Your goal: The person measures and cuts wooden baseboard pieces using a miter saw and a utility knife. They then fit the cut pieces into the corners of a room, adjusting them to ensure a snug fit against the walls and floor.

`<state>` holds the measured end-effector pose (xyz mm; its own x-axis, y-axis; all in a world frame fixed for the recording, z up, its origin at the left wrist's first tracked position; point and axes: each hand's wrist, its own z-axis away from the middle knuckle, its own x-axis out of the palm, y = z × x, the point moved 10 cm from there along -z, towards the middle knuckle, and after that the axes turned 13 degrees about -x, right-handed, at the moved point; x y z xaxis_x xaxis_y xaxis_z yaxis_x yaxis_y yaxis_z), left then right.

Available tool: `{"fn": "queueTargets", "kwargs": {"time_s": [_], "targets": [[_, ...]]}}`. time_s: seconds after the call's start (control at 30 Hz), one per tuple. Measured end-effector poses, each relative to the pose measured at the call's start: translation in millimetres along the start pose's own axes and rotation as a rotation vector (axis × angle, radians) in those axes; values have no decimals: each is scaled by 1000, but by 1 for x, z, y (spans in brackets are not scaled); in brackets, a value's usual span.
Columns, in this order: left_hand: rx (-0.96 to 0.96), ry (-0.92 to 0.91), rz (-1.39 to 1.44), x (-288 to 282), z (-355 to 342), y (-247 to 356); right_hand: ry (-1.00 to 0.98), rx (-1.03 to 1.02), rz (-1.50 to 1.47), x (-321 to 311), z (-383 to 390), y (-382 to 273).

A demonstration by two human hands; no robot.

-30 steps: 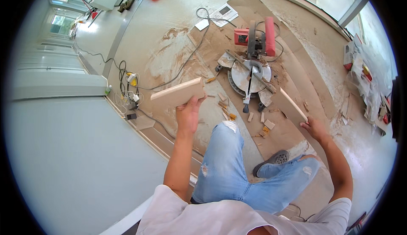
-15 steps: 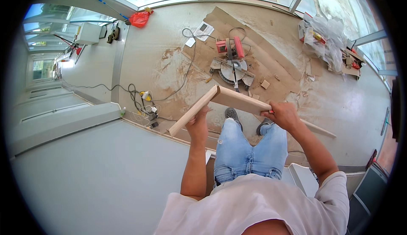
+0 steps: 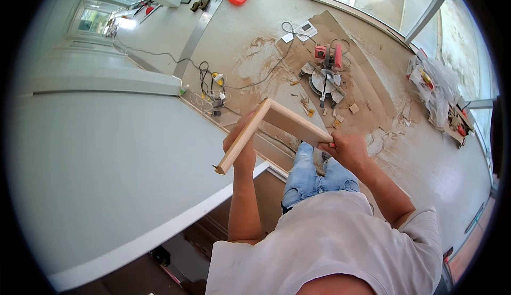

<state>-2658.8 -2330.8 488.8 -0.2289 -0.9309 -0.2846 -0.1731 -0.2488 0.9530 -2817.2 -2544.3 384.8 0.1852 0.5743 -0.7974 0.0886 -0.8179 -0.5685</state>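
Note:
Two pale wooden boards meet at a corner in front of me, forming an angle like part of a frame. My left hand [image 3: 246,158] is closed around the left board [image 3: 246,134], its fingers partly hidden behind the wood. The right board [image 3: 298,124] slopes down to my right hand [image 3: 348,151], which grips its near end. A small red object [image 3: 332,145], perhaps a pencil end, shows between the right fingers. Where the boards meet, the corner points away from me.
A red mitre saw [image 3: 326,74] stands on cardboard [image 3: 367,95] amid sawdust and offcuts. Cables and a power strip [image 3: 217,78] lie left of it. A grey panel [image 3: 117,172] fills the left side. Plastic wrap and scraps [image 3: 439,87] are heaped at right.
My view has shifted, with the saw and floor now further right. The boards are tilted more steeply, and my left hand has come further round the left board. Both hands keep their grip.

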Motion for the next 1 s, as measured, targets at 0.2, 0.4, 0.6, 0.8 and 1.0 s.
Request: {"fn": "queueTargets", "kwargs": {"time_s": [0.2, 0.4, 0.6, 0.8, 1.0], "targets": [[-50, 56, -2, -28, 69, 26, -169, 13, -85, 2, 42, -39], [4, 97, -71, -48, 118, 44, -284, -49, -80, 13, 68, -63], [-38, 101, -41, -86, 148, 34, -348, -76, -129, 32, 75, -99], [52, 100, 43, -143, 196, 22, -345, -220, -152, 77, 95, -143], [176, 96, 66, -222, 260, 13, -423, -380, -136, 119, 125, -220]]}}
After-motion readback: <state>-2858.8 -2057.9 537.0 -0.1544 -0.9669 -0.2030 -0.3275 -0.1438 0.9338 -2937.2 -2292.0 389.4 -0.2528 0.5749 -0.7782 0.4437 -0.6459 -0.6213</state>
